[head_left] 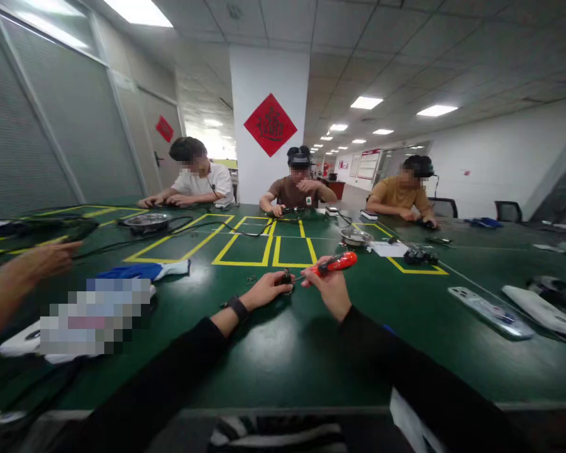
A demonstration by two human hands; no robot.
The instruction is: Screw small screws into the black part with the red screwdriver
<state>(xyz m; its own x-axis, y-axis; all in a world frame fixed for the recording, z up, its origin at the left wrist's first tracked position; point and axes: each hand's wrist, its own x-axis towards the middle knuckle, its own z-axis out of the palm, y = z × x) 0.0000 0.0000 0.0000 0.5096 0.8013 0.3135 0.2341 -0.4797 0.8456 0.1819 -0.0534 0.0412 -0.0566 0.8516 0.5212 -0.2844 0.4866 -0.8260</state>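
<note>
A green table (264, 384), marked with yellow tape rectangles (242, 263), fills the lower view. Across it sit three people, in a white shirt (221, 182), a brown shirt (287, 192) and a mustard shirt (396, 194); at the far left another person's hand (51, 257) reaches in.

Near the table's middle, the wearer's right hand (329, 288) wraps a red-and-black screwdriver, and the left hand (266, 290) pinches a small part between thumb and fingers. A smartphone (490, 313) lies well to the right; a blue-and-white glove (144, 270) lies to the left.

The screwdriver (334, 263) is held nearly level, shaft toward the left hand; whether its tip touches the part cannot be told. It should be light and stiff, its handle perhaps a little slick, best gripped around the thick middle with fingertips steadying the front.

The small dark part (287, 277), mostly covered by the fingers, looks metallic: likely hard, light and apt to roll or slip. Pinching its sides suits it, leaving the face toward the shaft free.

Just beyond the left hand lie tiny loose pieces (251, 279), probably easily scattered, best picked up with fingertips.
</note>
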